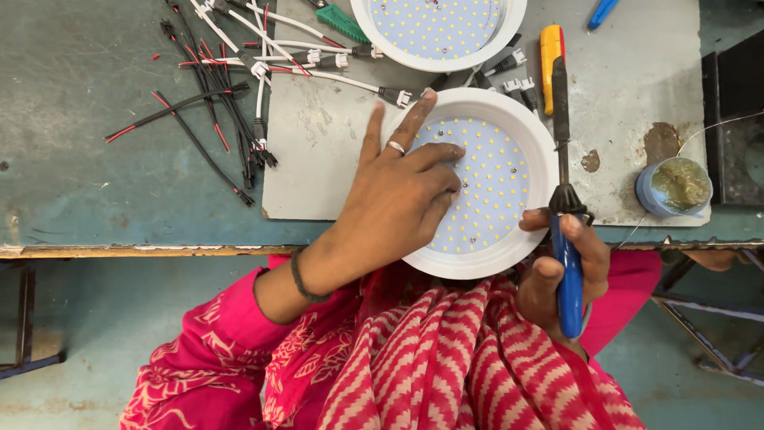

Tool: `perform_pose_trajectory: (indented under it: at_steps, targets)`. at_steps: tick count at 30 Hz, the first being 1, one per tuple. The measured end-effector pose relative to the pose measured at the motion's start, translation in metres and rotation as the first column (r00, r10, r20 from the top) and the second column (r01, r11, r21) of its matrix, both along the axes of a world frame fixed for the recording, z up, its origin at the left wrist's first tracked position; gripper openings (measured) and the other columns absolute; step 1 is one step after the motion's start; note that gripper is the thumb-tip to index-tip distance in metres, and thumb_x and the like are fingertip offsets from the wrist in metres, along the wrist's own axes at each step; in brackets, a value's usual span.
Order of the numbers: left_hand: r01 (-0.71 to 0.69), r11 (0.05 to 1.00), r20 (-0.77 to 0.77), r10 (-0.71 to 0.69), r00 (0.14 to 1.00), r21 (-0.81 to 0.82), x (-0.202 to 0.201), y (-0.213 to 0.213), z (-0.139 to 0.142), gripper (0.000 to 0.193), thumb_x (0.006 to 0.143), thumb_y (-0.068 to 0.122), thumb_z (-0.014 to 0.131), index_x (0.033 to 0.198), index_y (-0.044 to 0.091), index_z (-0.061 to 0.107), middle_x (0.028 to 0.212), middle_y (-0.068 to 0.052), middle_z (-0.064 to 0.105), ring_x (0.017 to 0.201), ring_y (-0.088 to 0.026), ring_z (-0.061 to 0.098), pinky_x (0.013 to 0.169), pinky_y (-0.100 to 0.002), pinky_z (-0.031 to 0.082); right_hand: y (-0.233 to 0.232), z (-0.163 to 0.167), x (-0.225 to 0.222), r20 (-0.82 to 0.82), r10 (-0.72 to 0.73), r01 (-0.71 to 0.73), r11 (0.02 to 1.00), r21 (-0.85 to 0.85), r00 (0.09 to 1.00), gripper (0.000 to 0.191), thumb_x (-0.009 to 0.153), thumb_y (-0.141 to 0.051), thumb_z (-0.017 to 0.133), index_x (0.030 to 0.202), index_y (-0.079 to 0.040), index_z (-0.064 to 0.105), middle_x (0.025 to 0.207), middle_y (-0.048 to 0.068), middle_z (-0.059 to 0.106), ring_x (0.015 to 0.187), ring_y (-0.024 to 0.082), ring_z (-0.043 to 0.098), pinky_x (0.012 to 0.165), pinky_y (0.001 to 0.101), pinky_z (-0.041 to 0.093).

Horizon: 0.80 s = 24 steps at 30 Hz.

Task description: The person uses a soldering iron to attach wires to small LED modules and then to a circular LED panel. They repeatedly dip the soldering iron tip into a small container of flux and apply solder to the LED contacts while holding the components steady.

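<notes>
A round white lamp panel [493, 183] dotted with small yellow diodes lies at the near edge of the workbench. My left hand [398, 195] rests flat on its left half, fingers spread, a ring on one finger. My right hand [561, 271] grips the blue handle of a soldering iron [563, 183]. The iron's dark shaft points away from me along the panel's right rim.
A second white diode panel [438, 28] sits at the far edge. Loose black, red and white connector wires [231, 87] lie to the left. A small blue pot of paste [675, 187] stands right, on the grey mat [629, 72]. A yellow tool [549, 52] lies beyond.
</notes>
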<state>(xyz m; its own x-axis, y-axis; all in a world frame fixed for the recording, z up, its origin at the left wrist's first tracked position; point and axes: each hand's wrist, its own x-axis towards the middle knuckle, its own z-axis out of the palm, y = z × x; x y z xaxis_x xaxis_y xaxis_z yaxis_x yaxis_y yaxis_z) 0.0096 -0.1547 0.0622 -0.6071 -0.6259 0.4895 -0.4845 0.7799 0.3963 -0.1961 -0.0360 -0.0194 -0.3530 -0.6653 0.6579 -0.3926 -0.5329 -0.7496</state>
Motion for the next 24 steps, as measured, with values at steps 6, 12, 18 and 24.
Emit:
perform_pose_trajectory:
  at_steps: [6, 12, 18, 24]
  targets:
    - [0.053, 0.989, -0.049, -0.047, 0.998, 0.141, -0.001, -0.009, -0.001, 0.004, 0.088, 0.013, 0.073, 0.087, 0.011, 0.077, 0.119, -0.002, 0.074, 0.15, -0.035, 0.039, 0.114, -0.054, 0.029, 0.006, 0.004, -0.009, -0.027, 0.048, -0.047, 0.998, 0.048, 0.998, 0.051, 0.113, -0.051, 0.057, 0.145, -0.012, 0.049, 0.112, 0.016, 0.069, 0.09, 0.017, 0.065, 0.081, 0.028, 0.055]
    - [0.105, 0.976, -0.122, -0.082, 0.989, 0.193, 0.003, -0.016, -0.005, 0.007, 0.085, 0.012, 0.073, 0.087, 0.011, 0.08, 0.118, -0.007, 0.074, 0.148, -0.033, 0.041, 0.114, -0.053, 0.03, 0.005, 0.005, -0.012, -0.047, 0.049, -0.047, 0.997, 0.056, 0.998, 0.051, 0.111, -0.05, 0.058, 0.145, -0.012, 0.05, 0.11, 0.016, 0.069, 0.088, 0.018, 0.066, 0.079, 0.0277, 0.055]
    - [0.012, 0.984, -0.112, 0.008, 0.994, 0.179, -0.004, -0.017, -0.004, 0.007, 0.084, 0.008, 0.071, 0.08, 0.005, 0.076, 0.112, -0.008, 0.075, 0.147, -0.032, 0.043, 0.113, -0.053, 0.034, 0.005, 0.004, -0.013, -0.054, 0.042, -0.04, 0.998, 0.053, 0.998, 0.051, 0.112, -0.05, 0.058, 0.145, -0.012, 0.051, 0.11, 0.016, 0.069, 0.09, 0.018, 0.066, 0.081, 0.028, 0.055]
    - [-0.083, 0.987, -0.053, 0.091, 0.994, 0.137, -0.012, -0.011, -0.009, 0.015, 0.086, 0.015, 0.076, 0.088, 0.002, 0.07, 0.114, -0.011, 0.07, 0.146, -0.039, 0.042, 0.11, -0.054, 0.035, 0.006, 0.004, -0.009, 0.012, 0.061, -0.061, 0.997, 0.042, 0.998, 0.051, 0.111, -0.05, 0.059, 0.144, -0.011, 0.051, 0.11, 0.017, 0.069, 0.09, 0.02, 0.067, 0.082, 0.0295, 0.056]
